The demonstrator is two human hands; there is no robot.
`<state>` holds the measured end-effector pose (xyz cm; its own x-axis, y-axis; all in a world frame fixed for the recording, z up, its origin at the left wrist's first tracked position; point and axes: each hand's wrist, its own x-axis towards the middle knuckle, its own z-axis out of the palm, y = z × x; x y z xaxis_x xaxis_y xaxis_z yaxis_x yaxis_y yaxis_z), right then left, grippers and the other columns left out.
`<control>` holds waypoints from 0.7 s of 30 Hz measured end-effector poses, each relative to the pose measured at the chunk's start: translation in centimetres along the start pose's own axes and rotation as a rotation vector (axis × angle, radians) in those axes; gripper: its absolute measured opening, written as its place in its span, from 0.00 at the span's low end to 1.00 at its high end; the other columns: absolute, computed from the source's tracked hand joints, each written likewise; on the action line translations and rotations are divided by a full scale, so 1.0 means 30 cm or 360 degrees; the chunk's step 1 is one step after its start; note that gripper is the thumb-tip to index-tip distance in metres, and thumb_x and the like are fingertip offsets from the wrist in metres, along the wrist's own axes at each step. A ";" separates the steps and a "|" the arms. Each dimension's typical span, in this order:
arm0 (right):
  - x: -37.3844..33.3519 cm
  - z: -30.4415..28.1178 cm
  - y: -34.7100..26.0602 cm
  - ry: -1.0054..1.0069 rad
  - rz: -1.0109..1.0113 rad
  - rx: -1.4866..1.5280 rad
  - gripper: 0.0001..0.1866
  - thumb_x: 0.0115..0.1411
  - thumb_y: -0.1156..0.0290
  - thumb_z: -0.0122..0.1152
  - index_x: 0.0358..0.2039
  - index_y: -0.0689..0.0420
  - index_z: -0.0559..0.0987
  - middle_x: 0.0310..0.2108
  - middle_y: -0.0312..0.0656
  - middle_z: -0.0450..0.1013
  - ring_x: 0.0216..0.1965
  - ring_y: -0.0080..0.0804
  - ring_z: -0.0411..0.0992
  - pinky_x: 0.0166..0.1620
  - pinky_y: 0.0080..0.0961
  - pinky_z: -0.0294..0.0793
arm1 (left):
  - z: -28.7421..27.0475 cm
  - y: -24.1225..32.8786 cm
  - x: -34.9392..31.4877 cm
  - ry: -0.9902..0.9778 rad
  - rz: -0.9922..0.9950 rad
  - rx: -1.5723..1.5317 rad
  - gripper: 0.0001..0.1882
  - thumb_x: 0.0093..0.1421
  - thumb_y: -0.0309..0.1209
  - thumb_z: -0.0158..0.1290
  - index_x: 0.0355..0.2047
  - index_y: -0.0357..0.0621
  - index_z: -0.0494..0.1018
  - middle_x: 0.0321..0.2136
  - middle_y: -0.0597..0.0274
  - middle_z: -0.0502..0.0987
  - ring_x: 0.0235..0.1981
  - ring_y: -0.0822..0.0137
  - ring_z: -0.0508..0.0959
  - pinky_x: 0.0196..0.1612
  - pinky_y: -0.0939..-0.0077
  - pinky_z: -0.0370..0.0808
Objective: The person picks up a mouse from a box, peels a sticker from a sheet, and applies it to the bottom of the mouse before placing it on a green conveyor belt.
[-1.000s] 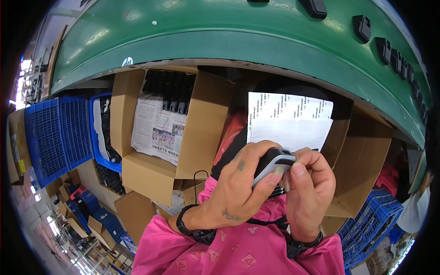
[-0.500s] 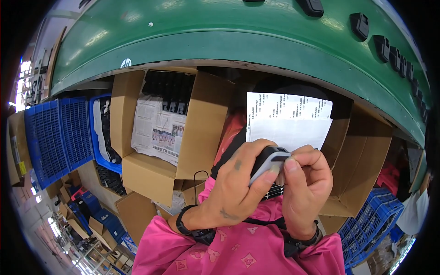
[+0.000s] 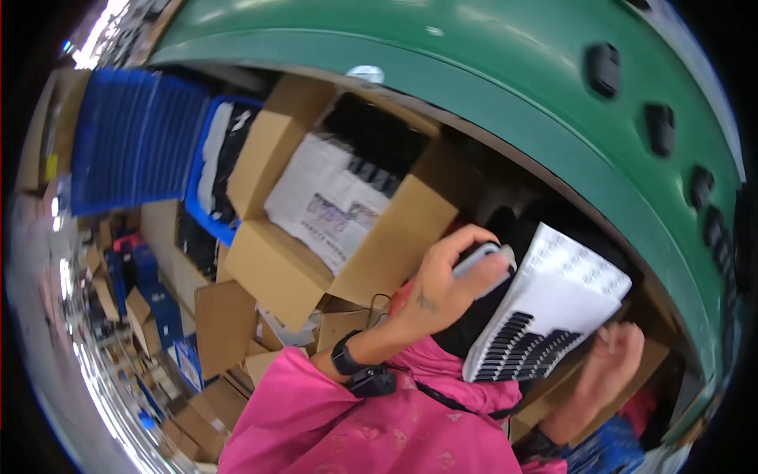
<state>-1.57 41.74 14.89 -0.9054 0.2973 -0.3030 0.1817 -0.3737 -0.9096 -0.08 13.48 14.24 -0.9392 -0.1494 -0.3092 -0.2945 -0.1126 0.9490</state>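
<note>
My left hand is closed round a small black device with a light grey edge, held just left of a white sheet. The folded white sheet lies over my lap, with rows of black strip stickers on its lower part and print along its top. To the right of the sheet, my right hand is apart from the device. Its fingers look bent and are smeared by motion, so whether they hold anything is unclear.
A green workbench runs across the top, with several black devices along its right. Below it stands an open cardboard box holding newspaper and black parts. Blue crates are at the left, and another blue crate sits lower right.
My right hand has left the device and moved right, past the sheet. The left hand still holds the device. The view has turned, and the sticker rows now show.
</note>
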 end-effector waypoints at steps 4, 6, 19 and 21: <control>0.166 -0.301 -0.027 0.0160 0.0182 0.0274 0.15 0.66 0.58 0.51 0.35 0.58 0.71 0.29 0.34 0.67 0.27 0.21 0.59 0.32 0.19 0.62 | -0.251 -0.176 0.159 0.0806 0.0301 0.0431 0.19 0.66 0.44 0.43 0.38 0.39 0.69 0.24 0.58 0.73 0.26 0.67 0.73 0.31 0.71 0.69; 0.204 -0.213 -0.077 0.0520 0.0223 0.0032 0.22 0.65 0.51 0.52 0.41 0.61 0.72 0.32 0.36 0.70 0.30 0.22 0.64 0.33 0.17 0.65 | -0.483 -0.401 0.266 0.0990 -0.0271 0.0136 0.19 0.67 0.45 0.39 0.39 0.40 0.68 0.22 0.52 0.73 0.24 0.63 0.74 0.29 0.67 0.69; 0.456 -0.461 -0.089 0.0219 -0.0057 -0.0033 0.21 0.66 0.57 0.53 0.44 0.66 0.72 0.36 0.40 0.72 0.25 0.19 0.63 0.27 0.11 0.66 | -1.047 -0.852 0.502 0.1273 -0.0376 0.1585 0.24 0.46 0.38 0.66 0.40 0.38 0.75 0.35 0.44 0.74 0.38 0.45 0.75 0.41 0.56 0.72; 0.449 -0.460 -0.103 0.0394 -0.0077 -0.0037 0.15 0.66 0.61 0.52 0.36 0.63 0.72 0.23 0.34 0.64 0.23 0.20 0.63 0.27 0.14 0.68 | -1.029 -0.862 0.532 0.1239 -0.0258 0.1595 0.18 0.50 0.32 0.61 0.40 0.38 0.75 0.35 0.43 0.73 0.38 0.44 0.75 0.42 0.56 0.72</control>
<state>-9.05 59.01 9.69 -0.7922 0.5215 -0.3169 0.1520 -0.3343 -0.9301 -2.00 -16.33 -17.14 -0.6294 -0.7749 -0.0573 -0.7182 0.5520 0.4237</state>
